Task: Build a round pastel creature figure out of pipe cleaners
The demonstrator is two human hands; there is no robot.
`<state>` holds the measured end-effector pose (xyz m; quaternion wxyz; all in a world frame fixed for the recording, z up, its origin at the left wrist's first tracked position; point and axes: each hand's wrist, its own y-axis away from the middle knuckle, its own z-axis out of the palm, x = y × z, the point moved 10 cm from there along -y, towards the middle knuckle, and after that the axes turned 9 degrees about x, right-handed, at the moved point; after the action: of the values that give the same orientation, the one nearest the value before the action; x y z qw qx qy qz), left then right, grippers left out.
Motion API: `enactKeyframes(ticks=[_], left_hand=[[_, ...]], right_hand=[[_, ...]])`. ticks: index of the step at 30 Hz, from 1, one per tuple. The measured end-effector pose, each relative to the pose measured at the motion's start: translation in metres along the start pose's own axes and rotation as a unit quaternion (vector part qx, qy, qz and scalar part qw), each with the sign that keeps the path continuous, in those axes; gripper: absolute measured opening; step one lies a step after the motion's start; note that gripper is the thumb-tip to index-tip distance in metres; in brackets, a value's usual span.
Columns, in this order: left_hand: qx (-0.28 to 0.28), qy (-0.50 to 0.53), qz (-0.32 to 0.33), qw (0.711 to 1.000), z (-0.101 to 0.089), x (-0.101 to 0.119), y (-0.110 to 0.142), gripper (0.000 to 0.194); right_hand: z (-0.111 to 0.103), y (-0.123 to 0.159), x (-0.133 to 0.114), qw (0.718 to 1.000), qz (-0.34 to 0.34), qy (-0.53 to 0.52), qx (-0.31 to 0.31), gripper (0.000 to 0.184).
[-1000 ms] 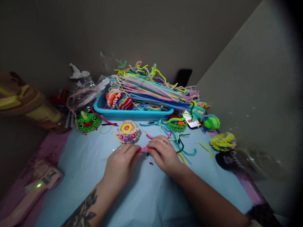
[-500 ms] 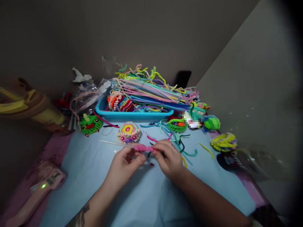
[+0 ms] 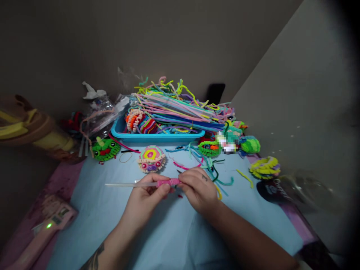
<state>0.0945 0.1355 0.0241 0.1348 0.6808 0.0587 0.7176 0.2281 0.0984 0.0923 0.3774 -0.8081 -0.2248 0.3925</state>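
A pink fuzzy pipe cleaner (image 3: 168, 182) is wound in a tight coil around the end of a thin translucent rod (image 3: 120, 184). My left hand (image 3: 146, 198) pinches the coil's left part between thumb and fingers, and the rod sticks out leftward past it. At the coil's right end, my right hand (image 3: 201, 191) is closed, thumb against fingers, on the same pipe cleaner. A small dark pointed tip shows by the right fingers; what it belongs to is hidden. Just beyond my hands sits a round pipe-cleaner figure (image 3: 152, 159) in pink, yellow and cream.
Behind stands a blue tray (image 3: 157, 138) heaped with coloured pipe cleaners (image 3: 180, 107). A green figure (image 3: 105, 149) lies left, a yellow one (image 3: 264, 168) right. At the left edge is a pink glue gun (image 3: 56, 221) with a green light. Loose teal pieces (image 3: 225, 182) lie right of centre.
The rod has swung nearly level and come closer to me at its left end. The pink coil has turned and dropped slightly, still between both hands. The view has shifted a little.
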Motion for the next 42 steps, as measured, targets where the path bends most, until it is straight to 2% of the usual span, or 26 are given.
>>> enactKeyframes(ticks=[6, 11, 19, 24, 29, 39, 42], left_hand=[[0.025, -0.033, 0.014, 0.999, -0.005, 0.003, -0.001, 0.018], [0.042, -0.05, 0.016, 0.998, -0.007, 0.003, -0.005, 0.02], [0.034, -0.03, 0.006, 0.999, -0.007, 0.0, -0.006, 0.022], [0.036, -0.025, 0.014, 0.999, -0.006, 0.0, -0.008, 0.025], [0.033, -0.034, 0.026, 0.999, -0.005, 0.001, -0.004, 0.024], [-0.008, 0.018, 0.007, 1.0, -0.003, 0.003, -0.001, 0.024], [-0.01, 0.013, 0.006, 1.0, -0.003, 0.002, -0.002, 0.022]], right_hand=[[0.004, 0.001, 0.002, 1.0, 0.009, 0.029, -0.005, 0.017], [0.01, 0.001, 0.003, 0.999, 0.03, 0.008, -0.015, 0.016], [0.015, 0.003, 0.002, 0.999, 0.039, -0.015, -0.023, 0.015], [0.019, 0.006, 0.002, 0.998, 0.049, 0.007, -0.029, 0.014], [0.013, 0.002, 0.0, 0.999, 0.026, 0.043, -0.018, 0.013], [0.005, 0.008, 0.006, 0.999, 0.033, 0.001, 0.014, 0.019], [0.006, 0.007, 0.006, 0.999, 0.032, 0.0, 0.007, 0.012]])
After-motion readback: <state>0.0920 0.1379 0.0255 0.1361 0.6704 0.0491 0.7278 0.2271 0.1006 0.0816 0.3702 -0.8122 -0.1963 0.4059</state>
